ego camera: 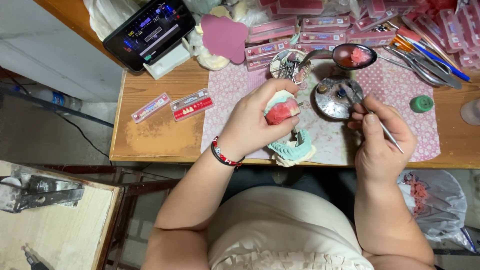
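Left hand: the left hand point(252, 122) is reaching forward over the table edge, wrist bent, fingers curling closed around a dental cast point(281, 108) with pink wax on a pale base; a red and black bracelet point(223, 156) is circling the wrist.
Right hand: the right hand point(382, 140) is pinching a thin metal instrument point(381, 125) between thumb and fingers, the grip closed, the tip pointing up toward a round metal dish point(336, 97).
Dental cast: it is sitting raised in the left hand, just above a teal cast point(294, 149) lying at the near edge of the mat.
Work surface: a wooden table point(160, 135) is carrying a pink patterned mat point(400, 95); a metal spoon point(352, 56) holding pink wax is lying beyond the dish, and a green cap point(421, 103) is resting to the right.
Supplies: two narrow tooth strips point(172, 106) are lying on bare wood to the left; pink boxes point(320, 25) are stacking up along the far edge, with hand tools point(425, 60) beside them.
Surroundings: a tablet point(149, 31) is leaning on a stand at the far left corner; a pale bench point(55, 225) is standing low left, a plastic bag point(435, 200) low right.
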